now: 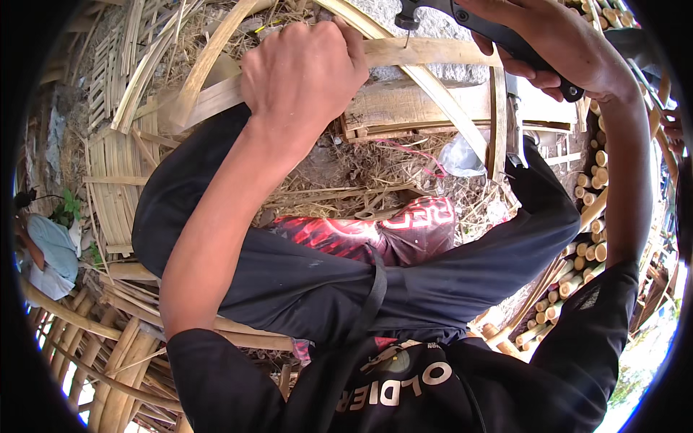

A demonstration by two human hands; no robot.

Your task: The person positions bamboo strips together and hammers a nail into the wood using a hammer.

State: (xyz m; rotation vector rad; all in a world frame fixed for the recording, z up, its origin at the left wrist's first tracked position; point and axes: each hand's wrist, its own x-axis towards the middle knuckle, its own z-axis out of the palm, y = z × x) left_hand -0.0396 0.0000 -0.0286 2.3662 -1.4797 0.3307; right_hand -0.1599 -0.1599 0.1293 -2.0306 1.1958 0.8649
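My left hand (303,76) is a closed fist around a flat bamboo strip (440,52) running left to right at the top of the view. My right hand (552,47) grips the dark handle of a hammer (516,47), whose head (408,16) hangs just above the strip. Under the head a thin nail (407,37) stands upright at the strip; whether the head touches it I cannot tell. A slanting bamboo strip (451,108) crosses beneath, and another strip (498,123) runs down near my right knee. The left end of my strip is blurred.
Beyond my crossed legs lie a wooden board (447,105) and a stone block (444,72). A metal tool (515,126) rests by my right knee. Stacked bamboo poles (577,260) are on the right, split bamboo pieces (115,180) on the left. Another person (47,252) sits far left.
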